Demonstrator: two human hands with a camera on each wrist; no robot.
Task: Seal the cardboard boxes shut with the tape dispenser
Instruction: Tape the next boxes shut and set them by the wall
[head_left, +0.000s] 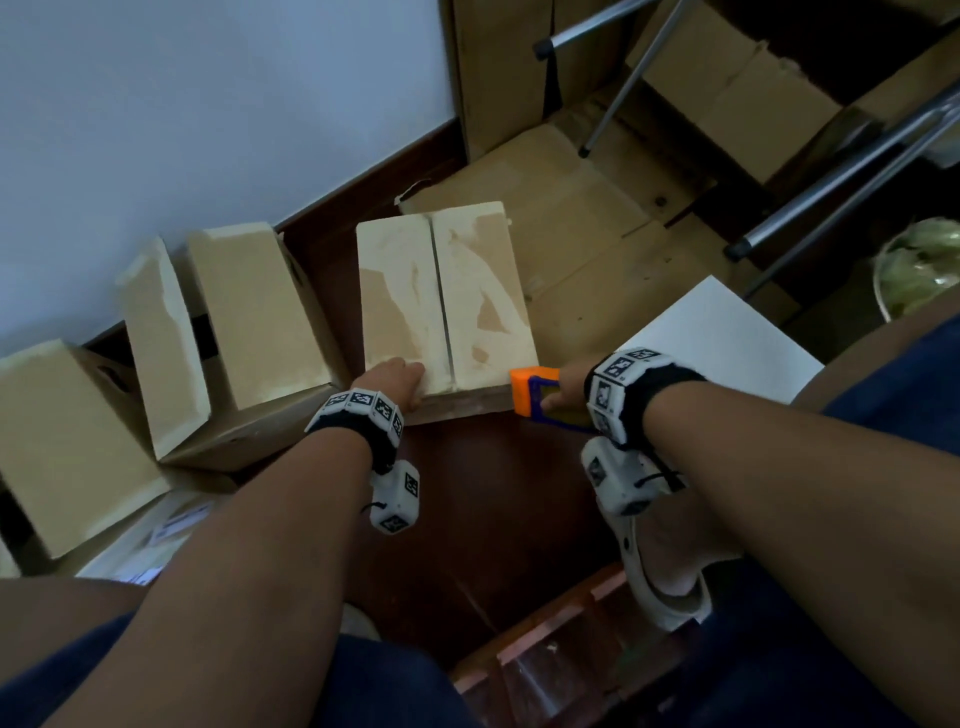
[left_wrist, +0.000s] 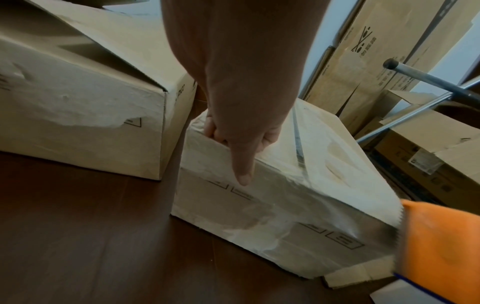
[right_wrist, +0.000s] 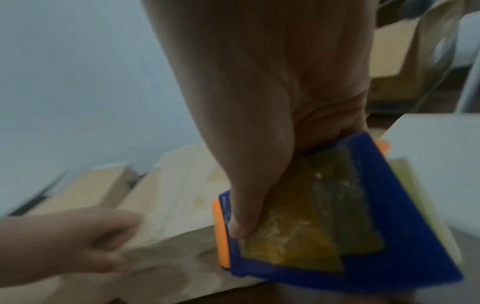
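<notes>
Gripping the tape dispenser in your right hand, fingers curled round it, you hold it at the box's near right corner. Your left hand clasps the box's near left edge, on the floor.

Your left hand is laid palm-down with the thumb hooked over an edge, while your right hand has its fingers wrapped tight.
</notes>
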